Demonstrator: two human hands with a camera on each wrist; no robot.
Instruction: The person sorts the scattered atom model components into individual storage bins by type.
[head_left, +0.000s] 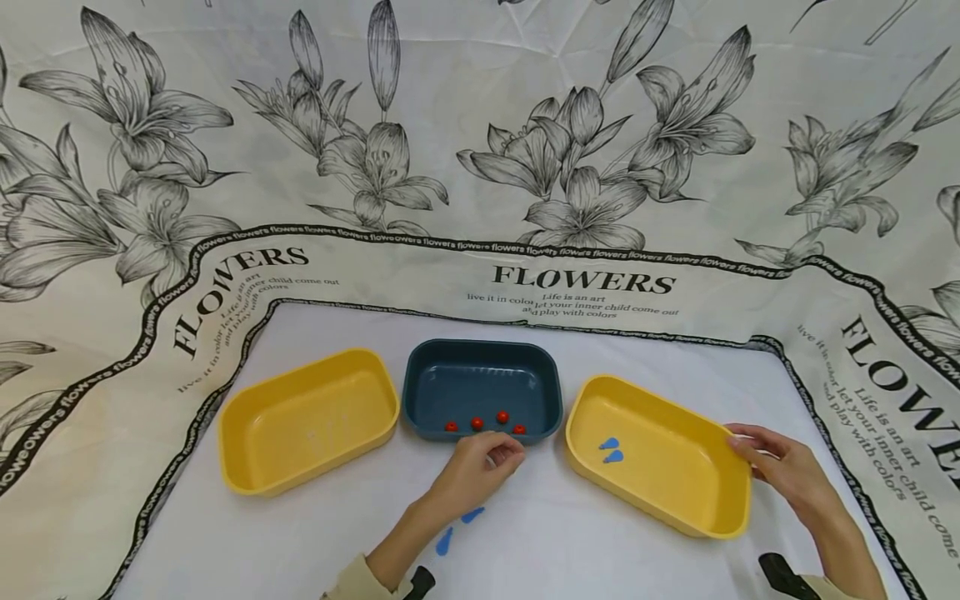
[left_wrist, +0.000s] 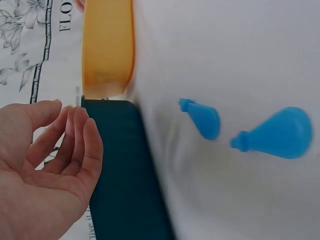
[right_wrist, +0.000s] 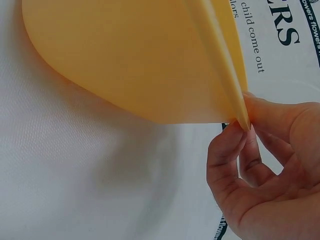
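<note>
My right hand pinches the rim of the right yellow tray at its far right corner, thumb and fingers on either side. Two small blue flat balloons lie inside that tray. My left hand is at the front rim of the dark blue tray, its fingers loosely bent and nothing visible in them. Several small red balls lie along the front of the dark tray. Between the left forearm and the right tray, two more blue balloons lie on the white cloth.
Another yellow tray stands at the left, angled, with a few tiny clear pieces in it that are hard to make out. A flower-printed cloth borders the white surface and rises behind the trays.
</note>
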